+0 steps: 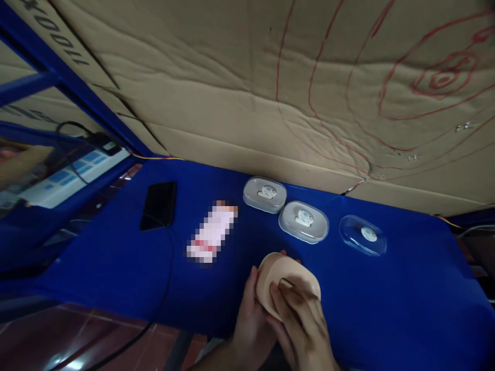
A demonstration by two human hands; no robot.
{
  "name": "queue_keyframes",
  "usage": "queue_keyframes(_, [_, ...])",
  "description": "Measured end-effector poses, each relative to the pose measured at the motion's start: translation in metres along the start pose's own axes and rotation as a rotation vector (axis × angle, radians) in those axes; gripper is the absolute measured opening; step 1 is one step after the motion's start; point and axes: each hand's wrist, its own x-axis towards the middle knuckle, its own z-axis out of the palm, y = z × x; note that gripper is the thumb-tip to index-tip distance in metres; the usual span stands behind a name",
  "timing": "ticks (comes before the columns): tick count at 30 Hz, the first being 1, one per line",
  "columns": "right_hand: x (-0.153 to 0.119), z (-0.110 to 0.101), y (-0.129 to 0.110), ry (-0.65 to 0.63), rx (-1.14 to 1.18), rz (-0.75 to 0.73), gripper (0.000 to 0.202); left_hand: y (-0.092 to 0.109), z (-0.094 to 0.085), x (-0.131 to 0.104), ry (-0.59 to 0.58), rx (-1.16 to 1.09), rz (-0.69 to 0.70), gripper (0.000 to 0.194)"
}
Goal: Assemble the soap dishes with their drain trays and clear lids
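A pale beige oval container [270, 268] is held above the near edge of the blue table, tilted towards me. My left hand [251, 314] is closed around its left side, thumb along the rim and fingertips showing at the far edge. Over the container's middle, my right hand [305, 319] has its fingers bunched together, tips down at a small slot-like mark. Whatever those fingers may pinch is hidden beneath them. Beyond the hands, two lidded oval containers [265, 195] [303, 222] stand side by side. A loose clear lid [362, 235] with a round sticker lies to their right.
On the left of the blue table [417, 288] lie a black phone-like slab [158, 205] and a blurred pink-white item [212, 233]. A black cable [168, 278] hangs over the front edge. A cardboard wall [216, 103] with red lines closes the back; a blue frame [88, 98] stands left.
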Motion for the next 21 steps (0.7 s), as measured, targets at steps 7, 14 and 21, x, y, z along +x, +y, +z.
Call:
queue_keyframes(7, [-0.001,-0.056,0.116,0.003,-0.086,0.089,0.060,0.013,-0.010,-0.004,-0.104,-0.006,0.082,0.069])
queue_keyframes(14, [-0.007,-0.088,0.225,-0.009,-0.239,0.353,0.066,0.020,-0.016,-0.001,-0.006,0.011,0.158,0.052])
queue_keyframes(21, [-0.007,-0.048,0.066,-0.004,0.170,0.278,0.084,0.003,-0.001,0.006,0.043,0.092,0.091,0.052])
